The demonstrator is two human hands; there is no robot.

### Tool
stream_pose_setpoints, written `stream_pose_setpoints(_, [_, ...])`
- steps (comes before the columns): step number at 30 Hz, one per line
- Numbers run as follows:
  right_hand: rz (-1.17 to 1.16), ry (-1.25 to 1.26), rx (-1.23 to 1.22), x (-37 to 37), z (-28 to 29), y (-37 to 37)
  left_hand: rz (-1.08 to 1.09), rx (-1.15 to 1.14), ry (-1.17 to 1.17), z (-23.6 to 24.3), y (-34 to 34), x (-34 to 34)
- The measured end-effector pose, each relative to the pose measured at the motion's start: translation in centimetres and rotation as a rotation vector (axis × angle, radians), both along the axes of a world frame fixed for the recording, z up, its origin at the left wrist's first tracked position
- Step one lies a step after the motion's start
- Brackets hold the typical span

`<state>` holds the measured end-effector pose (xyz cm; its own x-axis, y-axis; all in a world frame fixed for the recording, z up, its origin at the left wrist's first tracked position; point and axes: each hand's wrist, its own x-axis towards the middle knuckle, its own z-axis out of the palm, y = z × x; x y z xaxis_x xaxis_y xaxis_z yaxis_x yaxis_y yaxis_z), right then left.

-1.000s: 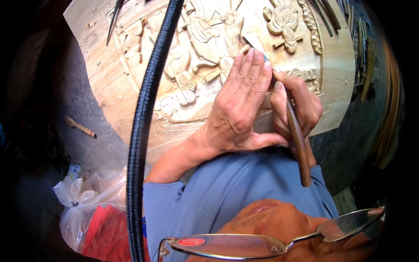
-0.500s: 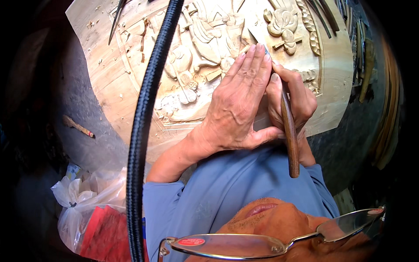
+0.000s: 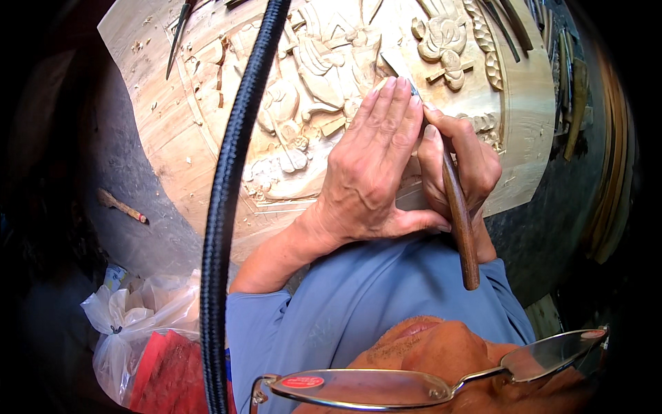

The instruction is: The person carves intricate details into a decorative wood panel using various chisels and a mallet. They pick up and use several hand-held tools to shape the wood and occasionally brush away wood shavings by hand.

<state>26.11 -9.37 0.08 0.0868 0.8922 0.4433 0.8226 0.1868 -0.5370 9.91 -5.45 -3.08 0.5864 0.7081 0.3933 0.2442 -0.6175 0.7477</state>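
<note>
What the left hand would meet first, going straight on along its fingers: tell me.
The left hand would most likely meet the carving tool's pale blade first, just ahead; depth is unclear, so it may be touching that already.

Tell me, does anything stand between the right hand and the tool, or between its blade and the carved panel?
Nothing visible does. The right hand holds the tool by its wooden handle, and nothing shows between the exposed blade and the carved panel. The fingers of the left hand hide part of the tool, though.
</note>
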Motion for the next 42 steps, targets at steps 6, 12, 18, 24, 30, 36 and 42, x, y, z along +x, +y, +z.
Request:
stream_pose_setpoints(6, [-0.027, 0.015, -0.023, -0.4, 0.6, -0.2, -0.021, -0.03, -0.004, 0.3, 0.0, -0.2])
stream_pose_setpoints(12, [0.002, 0.022, -0.005, -0.6, 0.7, 0.1, -0.061, -0.103, -0.02, 0.8, 0.1, -0.7])
stream_pose_setpoints(18, [0.002, 0.025, 0.018, -0.3, 0.0, 0.0, -0.096, -0.101, 0.004, 0.5, 0.2, -0.7])
stream_pose_setpoints(24, [-0.026, 0.032, -0.011, -0.4, -0.2, -0.2, -0.111, -0.105, 0.018, 0.4, 0.2, -0.7])
stream_pose_setpoints(30, [-0.047, 0.031, 0.013, -0.6, -0.6, 0.4, -0.113, -0.118, 0.027, 0.4, 0.6, -0.8])
stream_pose_setpoints(36, [-0.092, -0.043, 0.007, -0.5, -1.3, 0.5, -0.098, -0.083, 0.078, 0.7, 0.8, -0.7])
stream_pose_setpoints(42, [-0.108, 0.004, 0.053, 0.3, -1.8, 0.8, -0.055, -0.018, 0.081, 0.2, 1.5, 0.0])
